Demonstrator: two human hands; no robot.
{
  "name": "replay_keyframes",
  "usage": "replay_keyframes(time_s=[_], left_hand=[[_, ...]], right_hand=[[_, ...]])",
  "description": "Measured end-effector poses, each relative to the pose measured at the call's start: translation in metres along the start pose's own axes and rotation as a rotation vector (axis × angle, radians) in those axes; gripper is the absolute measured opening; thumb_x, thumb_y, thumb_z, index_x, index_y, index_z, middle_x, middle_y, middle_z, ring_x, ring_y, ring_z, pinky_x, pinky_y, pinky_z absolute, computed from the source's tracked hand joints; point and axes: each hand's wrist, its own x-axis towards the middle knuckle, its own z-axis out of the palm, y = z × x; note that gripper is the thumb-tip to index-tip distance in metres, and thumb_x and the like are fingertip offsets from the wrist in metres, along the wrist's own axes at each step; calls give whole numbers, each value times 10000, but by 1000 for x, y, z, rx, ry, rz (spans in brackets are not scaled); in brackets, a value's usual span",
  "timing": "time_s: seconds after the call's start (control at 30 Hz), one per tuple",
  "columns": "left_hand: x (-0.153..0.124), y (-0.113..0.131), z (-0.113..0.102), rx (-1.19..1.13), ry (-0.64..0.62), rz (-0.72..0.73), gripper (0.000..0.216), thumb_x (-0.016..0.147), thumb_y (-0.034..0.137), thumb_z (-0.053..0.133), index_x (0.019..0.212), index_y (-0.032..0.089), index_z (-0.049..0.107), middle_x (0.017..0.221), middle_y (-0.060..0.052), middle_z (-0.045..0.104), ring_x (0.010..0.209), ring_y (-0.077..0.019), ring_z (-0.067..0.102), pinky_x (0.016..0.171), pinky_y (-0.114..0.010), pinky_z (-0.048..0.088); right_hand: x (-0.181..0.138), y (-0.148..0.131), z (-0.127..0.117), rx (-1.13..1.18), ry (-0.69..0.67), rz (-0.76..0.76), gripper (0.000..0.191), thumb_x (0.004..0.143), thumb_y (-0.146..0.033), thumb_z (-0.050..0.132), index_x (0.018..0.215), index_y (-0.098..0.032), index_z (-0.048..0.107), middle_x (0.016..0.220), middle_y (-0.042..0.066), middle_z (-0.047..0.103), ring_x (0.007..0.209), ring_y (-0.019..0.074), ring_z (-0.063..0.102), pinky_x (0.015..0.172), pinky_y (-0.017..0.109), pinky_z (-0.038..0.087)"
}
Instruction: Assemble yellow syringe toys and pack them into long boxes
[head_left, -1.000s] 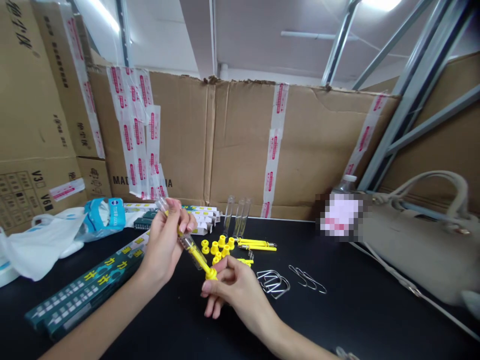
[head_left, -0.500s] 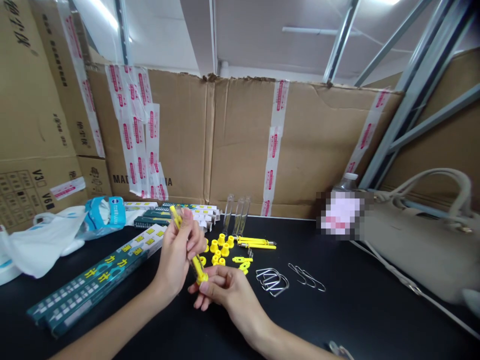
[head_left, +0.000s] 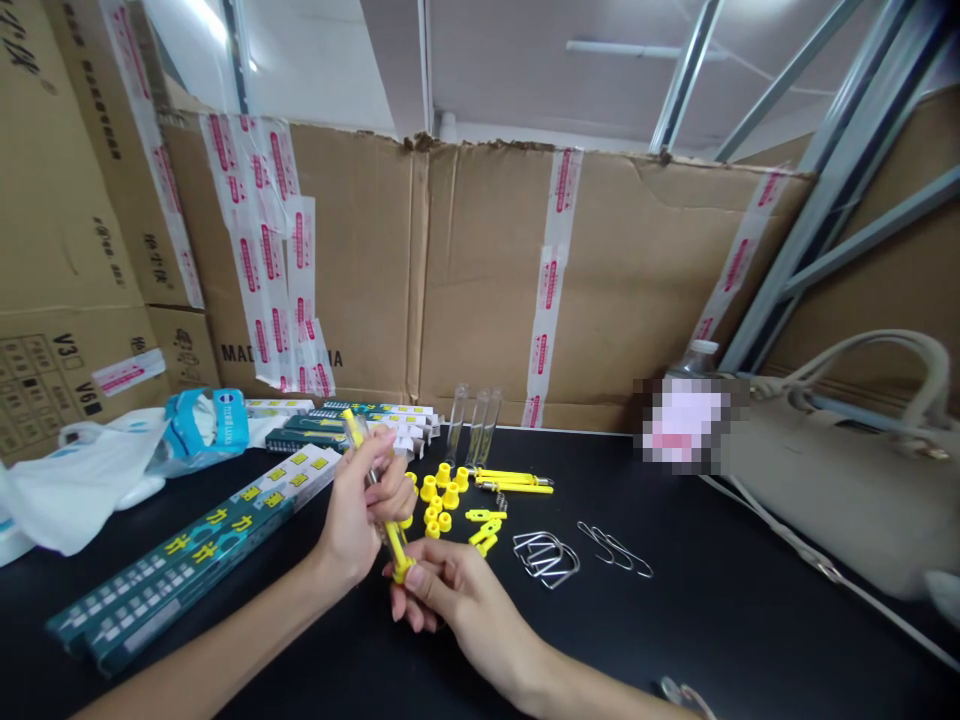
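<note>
Gap between the hands has shrunk: left hand (head_left: 358,512) grips the tube (head_left: 355,430), right hand (head_left: 450,600) pinches its cap (head_left: 402,573). The yellow insert (head_left: 392,538) sits deeper, seemingly almost seated.

left hand (head_left: 360,505) gripping yellow tube (head_left: 373,485), right hand (head_left: 442,595) pinching its cap (head_left: 401,572)

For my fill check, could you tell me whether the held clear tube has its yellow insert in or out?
In: yellow fills the tube from above the left hand down to the cap at the right hand.
</note>
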Motion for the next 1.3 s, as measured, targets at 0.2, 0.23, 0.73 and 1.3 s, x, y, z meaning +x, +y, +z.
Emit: replay_keyframes(time_s=[0.2,0.23,0.73,1.3], left_hand=[[-6,-4,4,31,-24,95,334,806,351,684,648,201,431,448,107,388,375,-43,313,426,-141,366],[-8,-6,3,54,-27,91,303,813,404,671,705,201,474,490,90,444,419,-59,397,463,-149,414],[-18,-30,-17,324,0,-219,577,792,718,590,1078,217,599,838,-42,689,693,-179,658,581,-242,545],[-17,-22,-14,378,-136,-269,592,743,656,703,1086,186,594,740,-38,662,587,-210,672,375,-263,547]], right_hand=[[2,-4,-1,67,1,4,471,764,-594,729,799,-132,643,684,31,655,574,103,490,572,231,367],[2,-3,-1,89,10,0,464,764,-589,732,811,-136,647,703,38,666,585,109,504,584,235,381],[8,-32,-15,-758,356,-296,131,776,-183,783,735,-184,659,803,12,617,695,170,602,644,276,463],[5,-63,-33,-593,348,-327,502,834,-452,703,1230,-223,497,1105,64,617,785,169,594,631,302,513]])
